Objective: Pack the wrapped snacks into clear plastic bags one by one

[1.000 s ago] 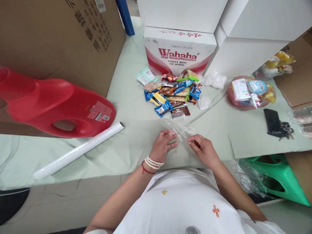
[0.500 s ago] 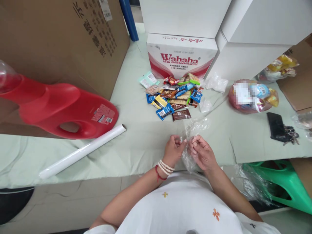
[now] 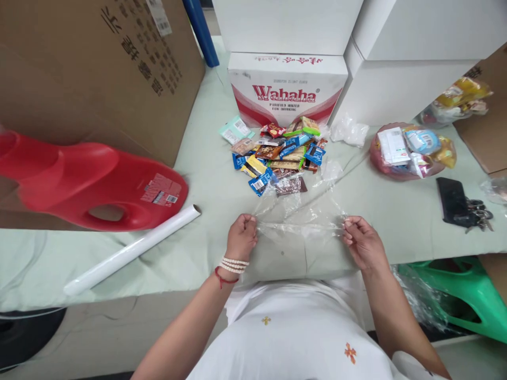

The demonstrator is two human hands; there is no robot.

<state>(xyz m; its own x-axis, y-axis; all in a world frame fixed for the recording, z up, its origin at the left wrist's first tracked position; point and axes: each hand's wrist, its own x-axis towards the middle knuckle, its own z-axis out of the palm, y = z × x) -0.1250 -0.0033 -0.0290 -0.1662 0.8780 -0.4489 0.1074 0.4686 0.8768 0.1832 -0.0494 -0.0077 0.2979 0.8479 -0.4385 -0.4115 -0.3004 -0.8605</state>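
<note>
A clear plastic bag is stretched flat between my two hands above the table's front part. My left hand, with beads and a red string at the wrist, pinches its left corner. On the other side my right hand grips the right corner between thumb and fingers. The bag's far part lies over the near edge of a heap of wrapped snacks; a brown snack packet shows through it.
Behind the snacks stands a Wahaba-style white and red water carton. A red jug and a white tube lie left. To the right are a filled snack bag, crumpled clear plastic, a black phone-like object and keys.
My hands have moved apart, left and right, spreading the bag that was bunched between them. Its far part has come over the nearest snacks.
</note>
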